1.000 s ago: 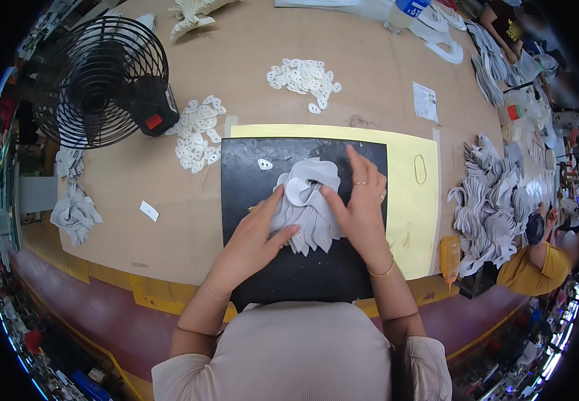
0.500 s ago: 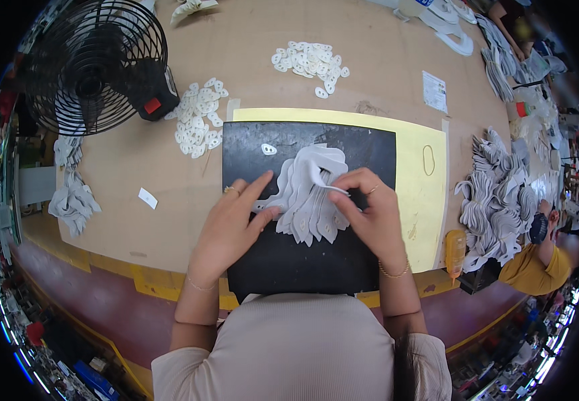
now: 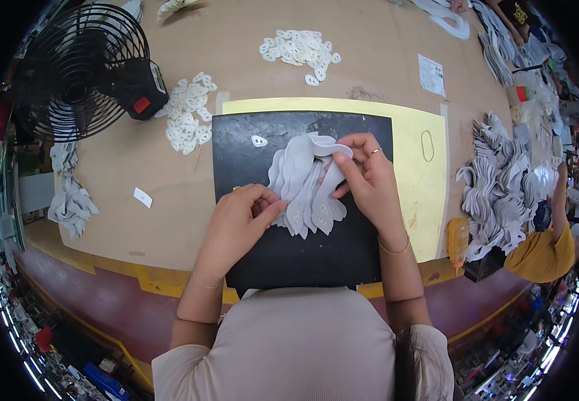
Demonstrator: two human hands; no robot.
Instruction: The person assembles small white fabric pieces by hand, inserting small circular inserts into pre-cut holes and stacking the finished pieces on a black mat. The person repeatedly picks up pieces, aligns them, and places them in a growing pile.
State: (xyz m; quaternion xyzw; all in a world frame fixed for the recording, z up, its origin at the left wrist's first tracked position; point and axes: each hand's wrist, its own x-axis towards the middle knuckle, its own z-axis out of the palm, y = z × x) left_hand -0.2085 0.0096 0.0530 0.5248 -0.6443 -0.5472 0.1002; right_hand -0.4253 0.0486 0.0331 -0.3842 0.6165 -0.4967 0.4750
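A fanned stack of light grey cut fabric pieces [image 3: 296,174] lies on a black board [image 3: 296,260] in front of me. Several pieces carry small white hole-marked patches at their lower ends. My right hand [image 3: 368,177] pinches the curled upper end of one grey piece at the stack's right side. At the lower left edge, my left hand [image 3: 246,217] is closed, thumb and forefinger together on the end of a grey piece. A single white oval patch with holes [image 3: 259,141] rests on the board's upper left.
Loose white patches [image 3: 189,117] lie left, another pile [image 3: 298,48] beyond the board. A black fan [image 3: 79,83] stands far left. Yellow paper [image 3: 420,194] shows beneath the board. Right are an orange bottle [image 3: 457,240] and bundled grey pieces [image 3: 500,187]; a person in yellow [image 3: 540,257] sits beyond.
My left hand has gone from spread fingers to a pinch at the stack's edge. My right hand has lifted and turned the curled piece slightly upward. The view has shifted a little.
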